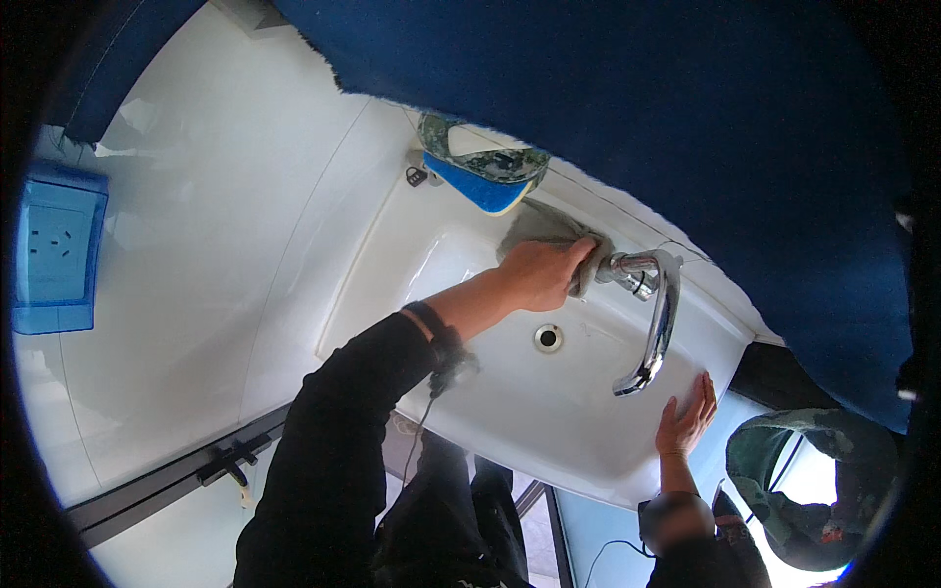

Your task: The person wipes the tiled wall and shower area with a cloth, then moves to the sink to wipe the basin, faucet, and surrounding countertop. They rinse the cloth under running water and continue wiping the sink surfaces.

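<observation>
My left hand (545, 273) reaches to the back edge of a white sink (470, 338), its fingers closed round a crumpled grey cloth (534, 227). The cloth lies against the rim and the base of a chrome faucet (665, 314), whose spout bends out over the basin. Left of the faucet is the round drain hole (548, 338). At the right side of the sink, my right hand (688, 416) rests flat with its fingers stretched out, holding nothing. Just behind the cloth is a blue, yellow-edged pad (475, 186), beneath a camouflage-patterned item (480, 155).
Dark blue fabric (627, 88) hangs across the top. A small dark object like a padlock (416, 176) sits at the sink's back left corner. On the white wall at left is a blue see-through socket cover (59, 250). A camouflage cloth item (774, 451) is at lower right.
</observation>
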{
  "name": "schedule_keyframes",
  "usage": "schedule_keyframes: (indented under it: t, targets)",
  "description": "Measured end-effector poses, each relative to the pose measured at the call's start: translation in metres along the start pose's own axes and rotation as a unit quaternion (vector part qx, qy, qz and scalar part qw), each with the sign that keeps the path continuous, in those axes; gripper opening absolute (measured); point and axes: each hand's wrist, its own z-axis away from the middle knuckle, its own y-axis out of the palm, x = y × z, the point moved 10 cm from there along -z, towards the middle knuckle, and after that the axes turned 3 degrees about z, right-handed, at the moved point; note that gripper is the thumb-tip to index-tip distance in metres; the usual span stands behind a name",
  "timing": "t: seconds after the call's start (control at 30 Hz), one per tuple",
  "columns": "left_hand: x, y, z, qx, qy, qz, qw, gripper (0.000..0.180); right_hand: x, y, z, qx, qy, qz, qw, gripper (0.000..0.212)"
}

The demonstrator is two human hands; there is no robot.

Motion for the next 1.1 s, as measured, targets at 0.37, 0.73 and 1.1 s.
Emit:
schedule_keyframes:
  t: [0.37,0.73,1.1]
  targets:
    - [-0.006,-0.004,-0.027,0.060,0.037,0.030,0.997,0.067,0.003,0.000,0.002,-0.020,-0.023,0.012,0.999,0.077]
    - [0.008,0.012,0.011,0.083,-0.041,-0.043,0.995,0.096,0.001,-0.002,0.003,-0.031,-0.038,-0.019,0.999,0.078]
    - [-0.016,0.000,-0.044,0.074,0.053,0.088,0.992,0.085,0.000,-0.001,0.002,-0.008,-0.015,0.000,1.000,0.074]
